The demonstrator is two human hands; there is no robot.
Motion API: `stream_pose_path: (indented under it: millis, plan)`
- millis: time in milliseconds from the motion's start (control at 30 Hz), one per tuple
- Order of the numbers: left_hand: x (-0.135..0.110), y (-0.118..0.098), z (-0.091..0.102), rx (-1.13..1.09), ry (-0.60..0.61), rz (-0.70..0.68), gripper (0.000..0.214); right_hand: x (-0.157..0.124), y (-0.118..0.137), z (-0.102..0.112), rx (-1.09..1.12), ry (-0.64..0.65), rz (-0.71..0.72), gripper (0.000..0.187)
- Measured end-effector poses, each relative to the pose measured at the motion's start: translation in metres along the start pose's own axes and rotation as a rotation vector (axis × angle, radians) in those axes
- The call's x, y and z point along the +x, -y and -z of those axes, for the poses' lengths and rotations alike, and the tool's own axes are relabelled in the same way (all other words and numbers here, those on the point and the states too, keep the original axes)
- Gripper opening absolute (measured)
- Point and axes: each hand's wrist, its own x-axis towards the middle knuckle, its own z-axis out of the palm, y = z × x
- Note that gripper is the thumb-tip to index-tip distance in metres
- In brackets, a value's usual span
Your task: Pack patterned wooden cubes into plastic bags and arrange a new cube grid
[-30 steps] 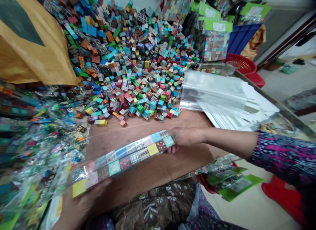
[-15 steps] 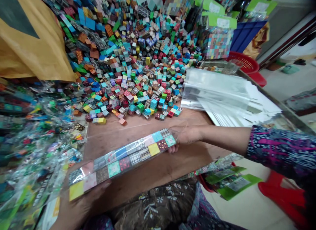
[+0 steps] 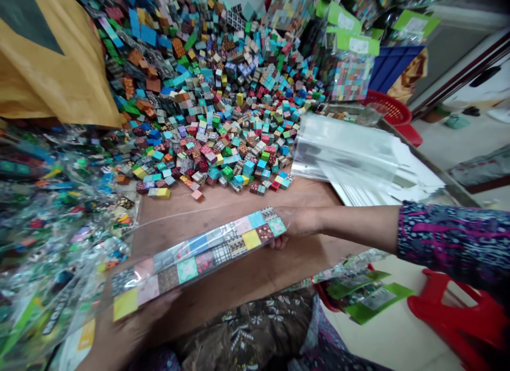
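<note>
The sleeve of cubes [image 3: 199, 256], my left hand [image 3: 119, 334] cupping one end and right hand [image 3: 298, 222] pinching the other, hangs unsupported between, so I fear its rows buckling.

One view, head-worn. Looks forward and down over the lap [image 3: 255, 328] onto the table [image 3: 239, 201], frame rolled. Close range: left hand [image 3: 123, 328] at bottom edge, right hand [image 3: 298, 222] mid-frame, pack [image 3: 199, 254] between them. Heap of cubes [image 3: 223, 94] farthest, top. Floor [image 3: 398, 344] at right.
</note>
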Motion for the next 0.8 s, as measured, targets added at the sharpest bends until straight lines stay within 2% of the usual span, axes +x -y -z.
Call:
stream_pose_path:
  millis: [100,233,400,567,700,800]
  plan:
    - [0.001,0.002,0.002,-0.188,0.09,0.055,0.06,0.001,-0.002,-0.002,0.012,-0.014,0.015,0.013]
    - [0.001,0.004,0.0,-0.19,0.08,0.013,0.063,0.005,-0.004,-0.004,0.028,-0.021,0.013,0.011]
    - [-0.002,-0.007,-0.002,-0.241,0.107,0.028,0.061,0.004,-0.005,-0.006,0.049,-0.034,-0.005,0.016]
    - [0.001,-0.013,0.0,-0.236,0.216,-0.1,0.054,-0.001,-0.009,-0.007,0.095,-0.035,0.012,0.012]
    - [0.002,-0.02,0.002,-0.206,0.198,-0.202,0.056,-0.001,-0.016,-0.006,0.136,-0.022,0.023,0.008]
    - [0.003,-0.025,0.002,-0.207,0.274,-0.254,0.05,0.0,-0.018,-0.005,0.146,-0.031,0.011,0.007]
